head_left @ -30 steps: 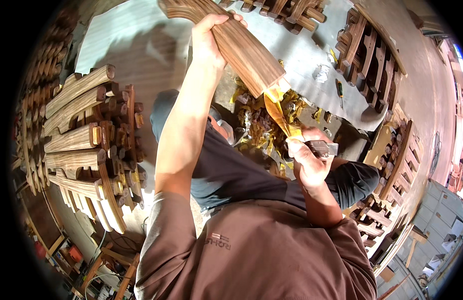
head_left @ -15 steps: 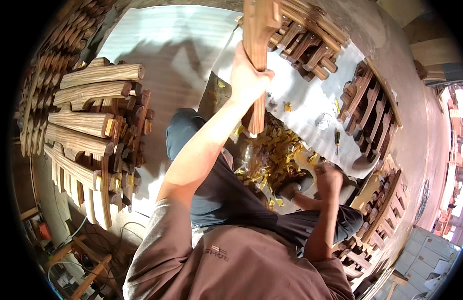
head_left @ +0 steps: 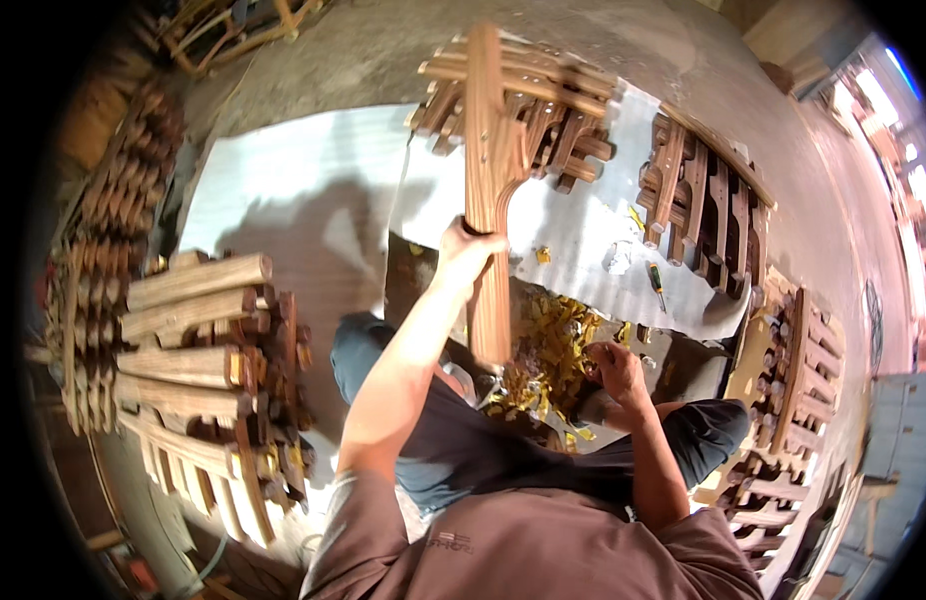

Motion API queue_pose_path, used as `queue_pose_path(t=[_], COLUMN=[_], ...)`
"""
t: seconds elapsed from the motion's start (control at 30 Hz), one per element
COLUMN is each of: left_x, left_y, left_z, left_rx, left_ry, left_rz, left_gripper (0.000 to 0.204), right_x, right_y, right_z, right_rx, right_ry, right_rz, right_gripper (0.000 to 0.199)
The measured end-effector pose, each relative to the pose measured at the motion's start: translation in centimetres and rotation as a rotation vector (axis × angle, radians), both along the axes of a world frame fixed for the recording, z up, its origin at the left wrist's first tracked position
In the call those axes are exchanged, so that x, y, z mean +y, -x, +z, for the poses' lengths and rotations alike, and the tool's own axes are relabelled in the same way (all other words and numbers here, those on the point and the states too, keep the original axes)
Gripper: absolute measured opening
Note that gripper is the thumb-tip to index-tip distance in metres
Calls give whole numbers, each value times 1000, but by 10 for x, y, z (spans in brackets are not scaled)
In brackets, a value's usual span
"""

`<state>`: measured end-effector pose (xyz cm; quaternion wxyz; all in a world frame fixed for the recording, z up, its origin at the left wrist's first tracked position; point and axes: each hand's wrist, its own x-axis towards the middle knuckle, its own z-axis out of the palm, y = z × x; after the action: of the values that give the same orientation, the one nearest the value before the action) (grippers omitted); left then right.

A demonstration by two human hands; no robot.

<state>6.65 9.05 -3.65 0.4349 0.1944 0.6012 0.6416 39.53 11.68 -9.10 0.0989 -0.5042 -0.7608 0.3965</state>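
Observation:
My left hand (head_left: 471, 252) is closed around a long brown wooden furniture part (head_left: 488, 165) with a curved shoulder on its right side. The part stands nearly lengthwise in front of me, its lower end beside a heap of yellow and brown scraps (head_left: 558, 345). Over the right side of that heap, my right hand (head_left: 618, 370) has its fingers curled together. Whether anything small is between them is hidden. Both hands are apart from each other. A screwdriver (head_left: 656, 288) with a dark and yellow handle lies on the white sheet (head_left: 573, 235).
Similar wooden parts are stacked at left (head_left: 188, 355), at the far middle (head_left: 578, 125), at right (head_left: 718, 195) and near my right knee (head_left: 798, 370). Another large pile (head_left: 123, 215) stands farther left. My folded legs (head_left: 483, 440) border the scraps.
My left hand has brought the wooden part down and closer to me. My right hand has shifted slightly left over the scraps. The view has tilted, showing more floor beyond the sheet.

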Motion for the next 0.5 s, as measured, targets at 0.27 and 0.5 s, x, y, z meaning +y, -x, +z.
queue_pose_path(t=[0.27, 0.5], left_x=[3, 14], left_y=[-27, -47], left_z=[-24, -24], left_rx=[-228, -400], left_ry=[-63, -275], left_rz=[102, -56], left_gripper=[54, 54], right_x=[-16, -10], right_y=[28, 46], right_z=[48, 76], right_rx=[270, -28], right_ry=[-26, -631], right_rz=[-58, 48], right_gripper=[45, 65])
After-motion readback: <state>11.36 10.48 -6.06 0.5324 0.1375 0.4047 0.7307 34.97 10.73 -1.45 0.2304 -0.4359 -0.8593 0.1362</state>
